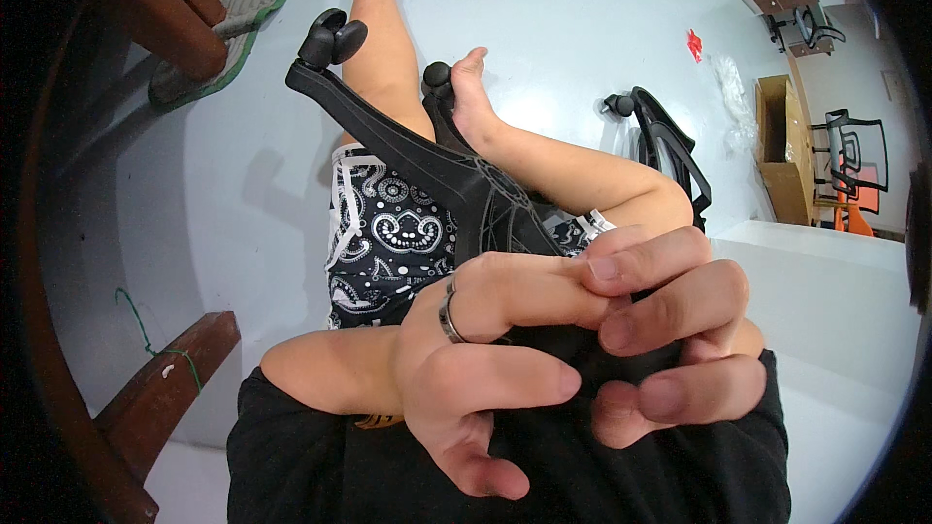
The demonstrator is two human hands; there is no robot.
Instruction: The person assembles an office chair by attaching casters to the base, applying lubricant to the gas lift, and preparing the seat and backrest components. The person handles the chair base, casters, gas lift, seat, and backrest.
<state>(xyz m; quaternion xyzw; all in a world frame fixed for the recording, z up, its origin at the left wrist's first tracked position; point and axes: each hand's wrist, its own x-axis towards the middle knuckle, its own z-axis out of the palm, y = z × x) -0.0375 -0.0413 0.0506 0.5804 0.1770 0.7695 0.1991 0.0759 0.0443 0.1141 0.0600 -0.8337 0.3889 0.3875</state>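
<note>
Pale floor point(573, 0) spreads out, with an open cardboard box point(784, 160) off to the right. Over the patterned shorts point(403, 228) lies a black chair base point(388, 141), its casters point(332, 41) toward the feet point(471, 102). Nearer the camera, the left hand point(485, 330) and right hand point(680, 330) meet, fingers bent and touching; whether they pinch anything cannot be told

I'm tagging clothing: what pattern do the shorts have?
White paisley-like swirls on dark shorts, best seen in the head view.
</note>
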